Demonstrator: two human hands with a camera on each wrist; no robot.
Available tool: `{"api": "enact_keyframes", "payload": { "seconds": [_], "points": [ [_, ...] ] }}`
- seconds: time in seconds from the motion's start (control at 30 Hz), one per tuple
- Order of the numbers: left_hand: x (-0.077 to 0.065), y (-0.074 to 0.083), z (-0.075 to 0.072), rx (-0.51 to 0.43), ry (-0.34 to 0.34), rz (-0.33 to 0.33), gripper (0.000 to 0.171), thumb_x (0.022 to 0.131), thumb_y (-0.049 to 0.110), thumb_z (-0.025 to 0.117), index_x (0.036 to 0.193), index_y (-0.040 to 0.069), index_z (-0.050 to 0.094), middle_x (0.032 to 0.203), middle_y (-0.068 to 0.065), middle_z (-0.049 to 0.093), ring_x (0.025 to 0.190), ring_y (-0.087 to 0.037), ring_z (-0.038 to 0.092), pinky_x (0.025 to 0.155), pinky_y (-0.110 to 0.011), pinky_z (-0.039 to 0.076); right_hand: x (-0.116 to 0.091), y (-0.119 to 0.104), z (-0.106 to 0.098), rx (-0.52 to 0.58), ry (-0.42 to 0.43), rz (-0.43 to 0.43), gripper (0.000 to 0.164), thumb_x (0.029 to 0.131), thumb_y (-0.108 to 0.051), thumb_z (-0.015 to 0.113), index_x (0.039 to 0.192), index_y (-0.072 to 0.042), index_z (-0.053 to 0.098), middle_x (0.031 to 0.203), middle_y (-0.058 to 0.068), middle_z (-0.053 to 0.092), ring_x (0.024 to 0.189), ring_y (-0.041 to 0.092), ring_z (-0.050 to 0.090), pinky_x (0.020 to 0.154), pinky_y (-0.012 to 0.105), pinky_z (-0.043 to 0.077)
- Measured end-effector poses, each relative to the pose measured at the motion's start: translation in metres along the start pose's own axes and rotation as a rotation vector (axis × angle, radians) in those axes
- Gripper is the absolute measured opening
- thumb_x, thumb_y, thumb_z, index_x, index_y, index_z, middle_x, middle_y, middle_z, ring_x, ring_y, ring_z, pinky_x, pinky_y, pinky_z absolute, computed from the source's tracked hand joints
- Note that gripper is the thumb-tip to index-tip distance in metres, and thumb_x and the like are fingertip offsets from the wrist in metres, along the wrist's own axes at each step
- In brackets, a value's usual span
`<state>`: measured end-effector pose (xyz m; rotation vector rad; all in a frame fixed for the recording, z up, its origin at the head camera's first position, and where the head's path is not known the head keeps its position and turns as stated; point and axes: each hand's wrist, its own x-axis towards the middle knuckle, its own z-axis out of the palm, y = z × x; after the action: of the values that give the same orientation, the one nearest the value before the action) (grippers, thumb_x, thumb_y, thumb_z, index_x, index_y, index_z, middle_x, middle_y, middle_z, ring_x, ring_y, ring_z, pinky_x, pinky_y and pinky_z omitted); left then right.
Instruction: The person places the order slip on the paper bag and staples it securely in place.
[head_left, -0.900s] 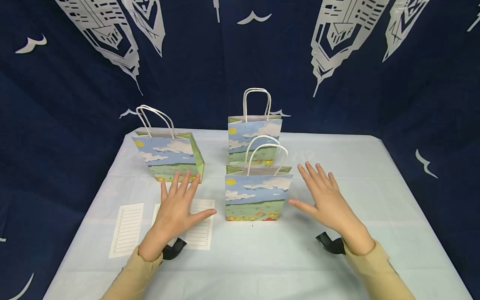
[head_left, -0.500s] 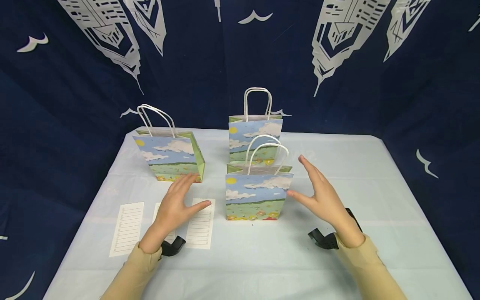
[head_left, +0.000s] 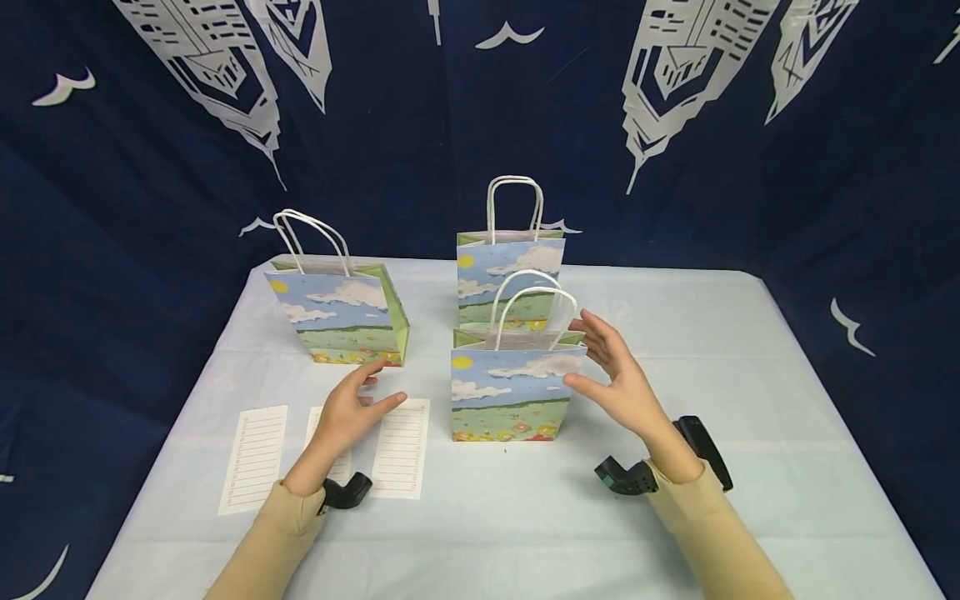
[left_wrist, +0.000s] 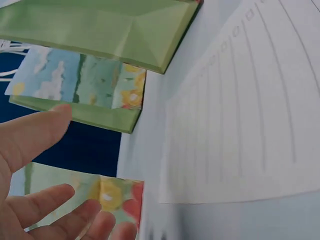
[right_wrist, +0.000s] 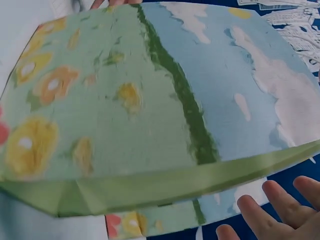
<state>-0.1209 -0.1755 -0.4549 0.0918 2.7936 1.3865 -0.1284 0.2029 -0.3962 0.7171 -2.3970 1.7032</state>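
My right hand (head_left: 621,392) is at the right side of the front paper gift bag (head_left: 513,396), its thumb overlapping the front panel and its fingers loosely bent beside the top edge. In the right wrist view, the fingers (right_wrist: 270,212) show apart from the bag's green side fold. My left hand (head_left: 348,417) hovers over the lined paper slips with nothing in it, fingers loosely curved. Just beyond it stands the left gift bag (head_left: 337,308), slightly turned. A third, matching gift bag (head_left: 510,267) stands upright behind the front one, partly hidden by it.
Three lined slips lie at the left front: a left slip (head_left: 253,458), a middle one mostly behind my left forearm, and a right slip (head_left: 401,450). The white-covered table (head_left: 750,400) ends at a dark blue printed curtain (head_left: 375,150).
My right hand has moved left to the front bag's side, its fingers bending from a straight spread. My left hand has drawn back slightly and its spread fingers have relaxed. The bags stay put.
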Motion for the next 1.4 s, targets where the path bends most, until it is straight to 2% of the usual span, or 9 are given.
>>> {"api": "enact_keyframes", "payload": {
  "seconds": [0.1, 0.17, 0.33, 0.5, 0.73, 0.9, 1.27, 1.4],
  "points": [
    [0.002, -0.005, 0.003, 0.014, 0.003, -0.047, 0.067, 0.079, 0.035, 0.076, 0.136, 0.010, 0.049, 0.130, -0.012, 0.054, 0.111, -0.029, 0.054, 0.085, -0.044, 0.047, 0.002, 0.001, 0.003, 0.052, 0.005, 0.054, 0.077, 0.082, 0.008, 0.067, 0.146, -0.007, 0.028, 0.141, 0.018, 0.038, 0.126, 0.011, 0.039, 0.106, 0.033, 0.029],
    [0.003, -0.008, 0.005, 0.040, 0.007, -0.073, 0.064, 0.079, 0.032, 0.077, 0.133, 0.010, 0.052, 0.127, -0.010, 0.057, 0.106, -0.027, 0.056, 0.083, -0.044, 0.046, 0.003, 0.002, 0.005, 0.084, 0.008, 0.066, 0.072, 0.082, 0.008, 0.066, 0.144, -0.005, 0.031, 0.141, 0.019, 0.039, 0.123, 0.011, 0.040, 0.105, 0.036, 0.029],
    [0.004, -0.017, 0.011, 0.100, 0.010, -0.094, 0.056, 0.079, 0.030, 0.077, 0.126, 0.008, 0.057, 0.119, -0.008, 0.062, 0.088, -0.021, 0.059, 0.073, -0.038, 0.046, 0.007, 0.003, 0.011, 0.178, 0.029, 0.030, 0.063, 0.081, 0.012, 0.065, 0.137, 0.002, 0.039, 0.137, 0.023, 0.042, 0.120, 0.015, 0.045, 0.096, 0.027, 0.035],
    [0.005, -0.022, 0.016, 0.117, 0.039, -0.073, 0.050, 0.077, 0.024, 0.078, 0.120, 0.007, 0.062, 0.112, -0.008, 0.065, 0.069, -0.014, 0.058, 0.063, -0.032, 0.045, 0.012, 0.006, 0.016, 0.265, 0.048, 0.017, 0.055, 0.082, 0.008, 0.065, 0.132, 0.006, 0.043, 0.134, 0.017, 0.046, 0.117, 0.017, 0.047, 0.093, 0.026, 0.039],
    [0.007, -0.025, 0.017, 0.100, 0.061, -0.089, 0.041, 0.073, 0.019, 0.080, 0.110, 0.008, 0.067, 0.099, -0.005, 0.066, 0.061, -0.012, 0.054, 0.056, -0.029, 0.043, 0.017, 0.009, 0.019, 0.422, 0.048, -0.038, 0.050, 0.081, 0.013, 0.063, 0.127, 0.011, 0.044, 0.126, 0.009, 0.052, 0.109, 0.018, 0.052, 0.077, 0.024, 0.049],
    [0.009, -0.027, 0.017, 0.086, 0.049, -0.091, 0.038, 0.073, 0.017, 0.080, 0.108, 0.007, 0.068, 0.096, -0.004, 0.066, 0.059, -0.011, 0.054, 0.055, -0.028, 0.043, 0.020, 0.009, 0.020, 0.415, 0.053, -0.053, 0.047, 0.078, 0.015, 0.064, 0.122, 0.008, 0.050, 0.121, 0.005, 0.055, 0.102, 0.015, 0.053, 0.072, 0.022, 0.049],
    [0.010, -0.026, 0.016, 0.110, 0.008, -0.085, 0.030, 0.076, 0.017, 0.076, 0.105, 0.008, 0.070, 0.087, -0.001, 0.064, 0.060, -0.010, 0.054, 0.059, -0.027, 0.042, 0.024, 0.003, 0.022, 0.321, 0.071, -0.051, 0.046, 0.076, 0.014, 0.067, 0.111, -0.016, 0.063, 0.111, 0.002, 0.058, 0.092, 0.014, 0.054, 0.060, 0.021, 0.048],
    [0.010, -0.025, 0.016, 0.129, -0.006, -0.078, 0.024, 0.078, 0.017, 0.076, 0.100, 0.009, 0.071, 0.086, -0.001, 0.062, 0.061, -0.011, 0.053, 0.059, -0.028, 0.041, 0.025, 0.003, 0.023, 0.313, 0.075, -0.074, 0.044, 0.076, 0.015, 0.066, 0.106, -0.017, 0.065, 0.107, 0.001, 0.060, 0.089, 0.012, 0.055, 0.055, 0.020, 0.045]
  ]
}}
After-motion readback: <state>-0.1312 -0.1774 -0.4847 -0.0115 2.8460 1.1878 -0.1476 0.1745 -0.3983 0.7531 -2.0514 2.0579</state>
